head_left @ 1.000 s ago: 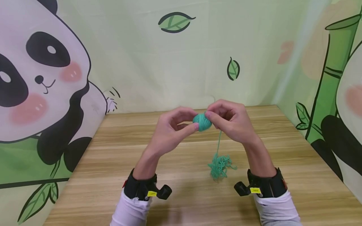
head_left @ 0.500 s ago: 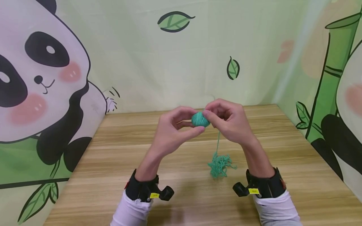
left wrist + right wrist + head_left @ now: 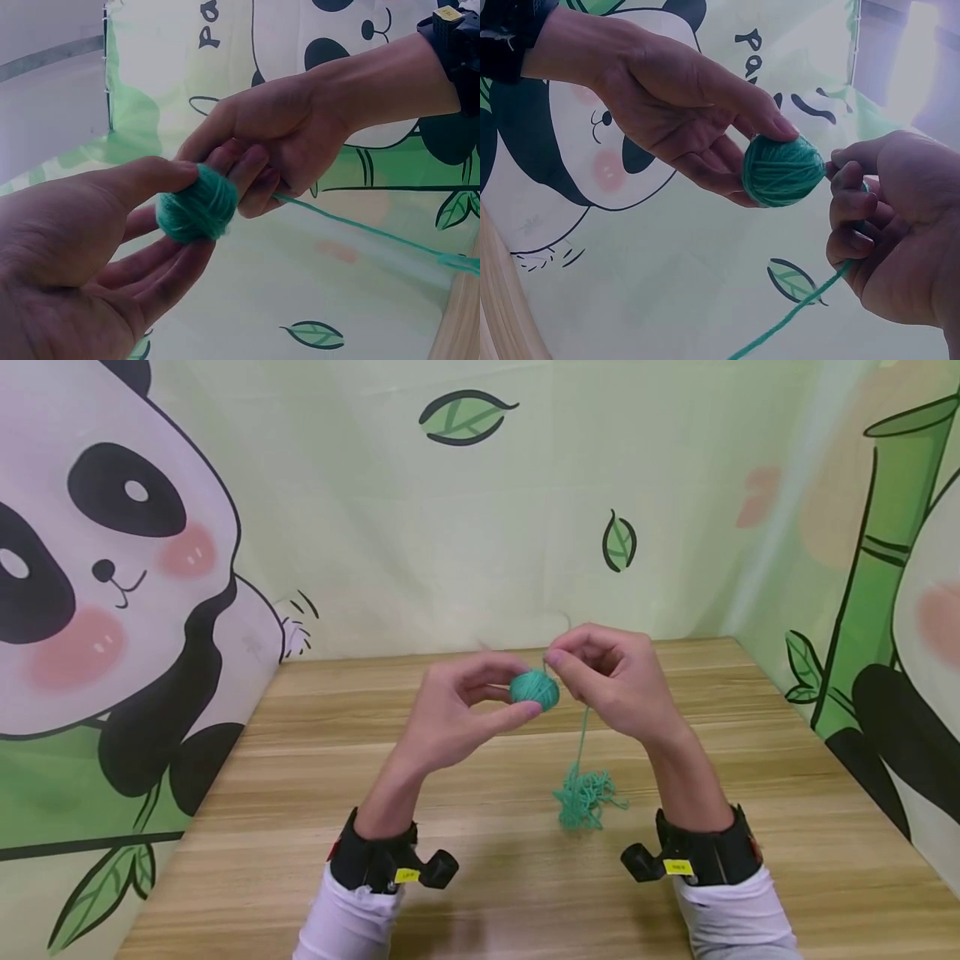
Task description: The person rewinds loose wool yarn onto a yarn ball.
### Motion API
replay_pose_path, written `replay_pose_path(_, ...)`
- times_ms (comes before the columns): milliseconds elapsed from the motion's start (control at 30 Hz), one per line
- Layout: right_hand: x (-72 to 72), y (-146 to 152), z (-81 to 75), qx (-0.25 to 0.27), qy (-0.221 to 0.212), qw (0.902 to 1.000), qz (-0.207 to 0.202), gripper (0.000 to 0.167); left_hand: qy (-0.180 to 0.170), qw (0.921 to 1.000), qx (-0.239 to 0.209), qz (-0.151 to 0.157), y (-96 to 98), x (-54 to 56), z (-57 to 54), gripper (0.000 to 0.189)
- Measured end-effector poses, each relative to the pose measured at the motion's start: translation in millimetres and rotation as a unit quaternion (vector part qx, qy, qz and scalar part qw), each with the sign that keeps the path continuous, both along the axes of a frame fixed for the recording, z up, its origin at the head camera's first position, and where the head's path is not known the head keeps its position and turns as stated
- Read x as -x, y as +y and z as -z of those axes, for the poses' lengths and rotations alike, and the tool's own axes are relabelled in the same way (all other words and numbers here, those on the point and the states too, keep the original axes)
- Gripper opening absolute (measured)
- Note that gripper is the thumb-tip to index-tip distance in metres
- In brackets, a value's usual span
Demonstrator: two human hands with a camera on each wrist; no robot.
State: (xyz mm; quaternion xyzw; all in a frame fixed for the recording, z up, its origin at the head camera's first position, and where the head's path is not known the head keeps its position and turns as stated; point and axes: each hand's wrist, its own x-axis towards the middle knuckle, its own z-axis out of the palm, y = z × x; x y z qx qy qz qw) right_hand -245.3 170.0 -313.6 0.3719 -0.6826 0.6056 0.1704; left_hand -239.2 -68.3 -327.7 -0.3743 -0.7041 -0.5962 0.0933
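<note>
A small ball of teal yarn (image 3: 534,691) is held above the table between the thumb and fingers of my left hand (image 3: 468,710). Close on its right, my right hand (image 3: 618,681) pinches the yarn strand between thumb and forefinger, its other fingers curled. In the right wrist view the wound ball (image 3: 784,171) shows its wraps, and the strand (image 3: 795,311) trails down out of my right hand. That strand drops to a loose tangle of teal yarn (image 3: 587,797) lying on the table below my hands.
The wood-grain table (image 3: 300,827) reaches back to a pale green cloth backdrop (image 3: 360,527) printed with pandas, leaves and bamboo. More printed cloth stands along the left and right sides. Each wrist wears a black strap with a small camera (image 3: 438,868).
My right hand has drawn slightly away from the ball, with a short length of strand now between them. The ball has turned and sits a little lower in my left hand.
</note>
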Motion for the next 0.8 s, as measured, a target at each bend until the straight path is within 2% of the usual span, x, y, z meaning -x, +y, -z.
replay_pose_path(133,0.1,0.4,-1.0,0.001,-0.016,0.9998,0.008,0.014,0.010,0.9993,0.025,0.025,-0.7,0.2,0.6,0.033)
replay_pose_path(233,-0.3,0.9,-1.9,0.010,-0.015,0.9998,0.004,0.017,0.012,0.9991,0.031,0.028,-0.7,0.7,0.9,0.034)
replay_pose_path(433,-3.4,2.4,-2.4,0.016,0.011,0.9997,-0.012,0.014,-0.005,0.9999,0.011,0.007,-0.8,1.9,1.7,0.034)
replay_pose_path(667,-5.4,1.1,-0.2,-0.038,0.051,0.9968,-0.048,0.014,-0.013,0.9991,-0.022,-0.034,0.6,2.8,1.1,0.033)
replay_pose_path(800,-5.0,-0.5,0.9,-0.052,0.066,0.9938,-0.073,0.016,-0.012,0.9978,-0.054,-0.036,0.9,3.0,0.4,0.032)
